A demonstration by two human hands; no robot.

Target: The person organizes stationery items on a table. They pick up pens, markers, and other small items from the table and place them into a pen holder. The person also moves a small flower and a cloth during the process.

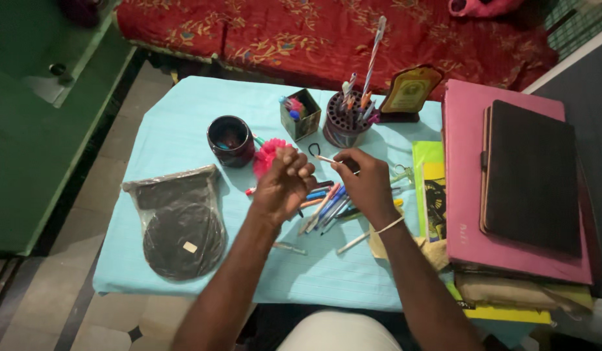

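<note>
My left hand [282,184] is curled in a loose fist above a loose pile of pens [327,207] on the light blue tablecloth [184,130]. What it grips, if anything, is hidden by the fingers. My right hand [364,183] pinches a thin white pen [327,159] that points left toward my left hand. A pink fluffy-topped pen [267,157] lies just behind my left hand. A round perforated pen holder [345,120] with several pens stands behind both hands.
A dark round cup [230,140] and a small square holder [301,116] stand at the back. A black bag in plastic [180,221] lies at the left. Pink folders with a dark notebook [531,175] are stacked at the right. A red bedspread [327,32] lies beyond.
</note>
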